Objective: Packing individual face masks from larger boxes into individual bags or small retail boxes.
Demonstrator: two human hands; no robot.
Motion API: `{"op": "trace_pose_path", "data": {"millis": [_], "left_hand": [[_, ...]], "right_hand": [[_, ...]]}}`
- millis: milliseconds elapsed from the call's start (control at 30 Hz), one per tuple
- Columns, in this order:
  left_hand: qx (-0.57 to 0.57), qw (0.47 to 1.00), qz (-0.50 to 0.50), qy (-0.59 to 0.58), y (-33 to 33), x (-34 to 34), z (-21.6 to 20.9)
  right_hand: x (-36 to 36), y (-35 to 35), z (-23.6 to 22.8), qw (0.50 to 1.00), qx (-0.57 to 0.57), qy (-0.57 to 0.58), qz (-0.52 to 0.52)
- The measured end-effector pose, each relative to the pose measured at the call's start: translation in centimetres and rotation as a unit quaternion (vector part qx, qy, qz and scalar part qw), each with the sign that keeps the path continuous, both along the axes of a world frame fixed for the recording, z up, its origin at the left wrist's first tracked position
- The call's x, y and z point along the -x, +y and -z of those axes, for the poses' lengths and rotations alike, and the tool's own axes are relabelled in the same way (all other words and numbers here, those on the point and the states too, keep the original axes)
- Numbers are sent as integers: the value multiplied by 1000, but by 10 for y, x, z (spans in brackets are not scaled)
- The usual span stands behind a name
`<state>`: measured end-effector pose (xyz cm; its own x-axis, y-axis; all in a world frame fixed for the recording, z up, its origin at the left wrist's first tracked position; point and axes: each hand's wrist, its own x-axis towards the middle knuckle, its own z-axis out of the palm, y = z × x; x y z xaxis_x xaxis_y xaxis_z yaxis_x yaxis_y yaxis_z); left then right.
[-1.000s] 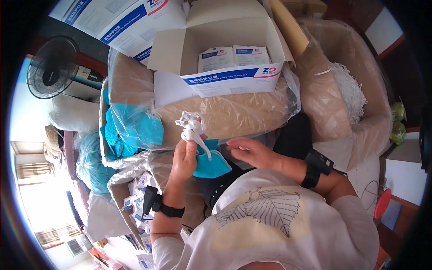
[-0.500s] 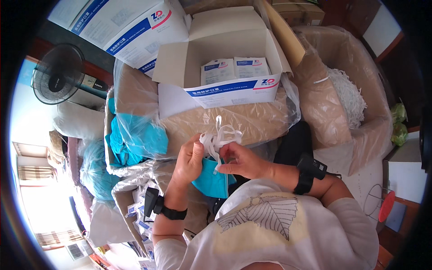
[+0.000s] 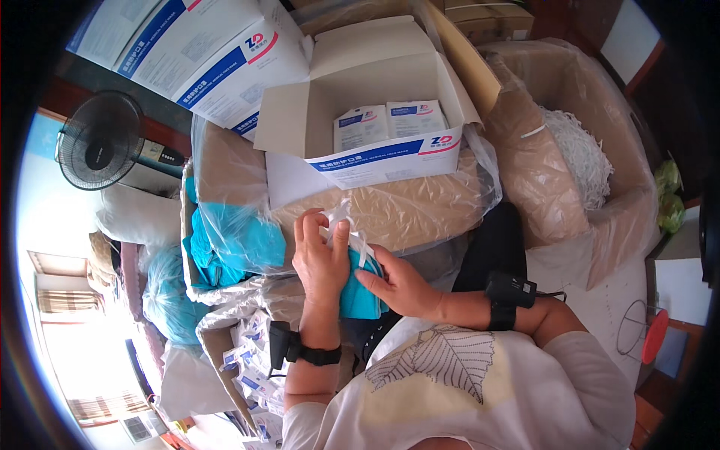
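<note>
A turquoise face mask (image 3: 363, 295) is held up in front of my shirt, between my two hands. My right hand (image 3: 405, 286) grips its upper right edge, thumb in front. White elastic straps (image 3: 358, 244) rise from the mask toward my left hand (image 3: 321, 259), whose bent fingers and thumb close around them. Part of the straps is hidden behind that hand. Beyond the hands stands an open white and blue carton (image 3: 386, 163), with two stacks of white packets (image 3: 386, 124) inside.
More turquoise masks (image 3: 236, 236) fill a lined box at left. Below it, another box holds several small white packets (image 3: 255, 367). White straps (image 3: 576, 157) lie heaped in a large lined carton at right. Closed cartons (image 3: 232, 67) and a fan (image 3: 101, 142) stand far left.
My left hand has turned and shifted slightly right, wrapping more around the straps. The mask has tilted and now looks narrower, with my right hand lower on it.
</note>
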<state>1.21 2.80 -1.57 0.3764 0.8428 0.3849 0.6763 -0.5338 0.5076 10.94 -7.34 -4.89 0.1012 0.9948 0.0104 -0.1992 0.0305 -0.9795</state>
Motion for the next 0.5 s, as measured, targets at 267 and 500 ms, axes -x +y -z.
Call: {"op": "trace_pose_path", "data": {"millis": [267,500], "left_hand": [[43,997,43,-55,-10,-14,2],[39,986,101,-129,-17,-14,4]], "right_hand": [[-11,11,13,998,32,12,59],[-25,14,16,994,-20,5,107]]}}
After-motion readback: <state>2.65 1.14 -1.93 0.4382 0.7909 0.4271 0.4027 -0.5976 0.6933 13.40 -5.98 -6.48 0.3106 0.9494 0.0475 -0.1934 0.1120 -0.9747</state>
